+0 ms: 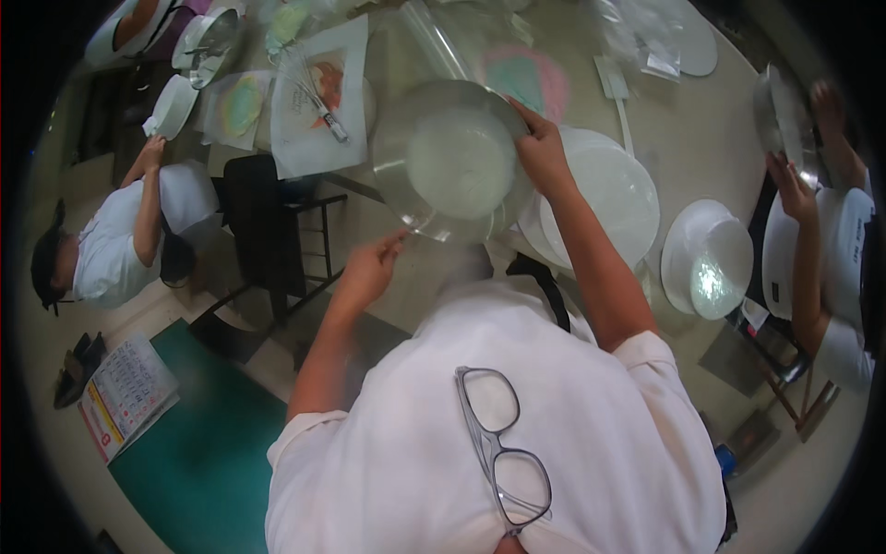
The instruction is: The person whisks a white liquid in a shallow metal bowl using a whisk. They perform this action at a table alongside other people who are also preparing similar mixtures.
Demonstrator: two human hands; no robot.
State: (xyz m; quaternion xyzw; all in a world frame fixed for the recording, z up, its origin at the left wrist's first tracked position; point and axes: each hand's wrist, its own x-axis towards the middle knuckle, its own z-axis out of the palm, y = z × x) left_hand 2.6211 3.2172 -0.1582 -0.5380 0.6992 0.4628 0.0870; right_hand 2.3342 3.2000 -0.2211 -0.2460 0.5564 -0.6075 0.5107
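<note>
A wide metal bowl (450,163) is held up between my two hands at the near side of the table. Its bottom looks pale; whether that is a thin content or bare metal is unclear. My left hand (370,273) pinches the rim at the near left. On the opposite side, my right hand (543,152) grips the rim at the upper right. Just beyond my right forearm stands a large white round tub or lid (609,197), partly covered by the arm. A white spatula (612,79) lies behind it on the table.
A whisk (315,104) lies on a printed sheet (294,149). Another sheet (214,114) bears pastel smears. A white round container (709,256) stands right. Co-workers hold a white bowl (173,107) at left and a metal bowl (782,118) at right. A black chair (252,215) stands left.
</note>
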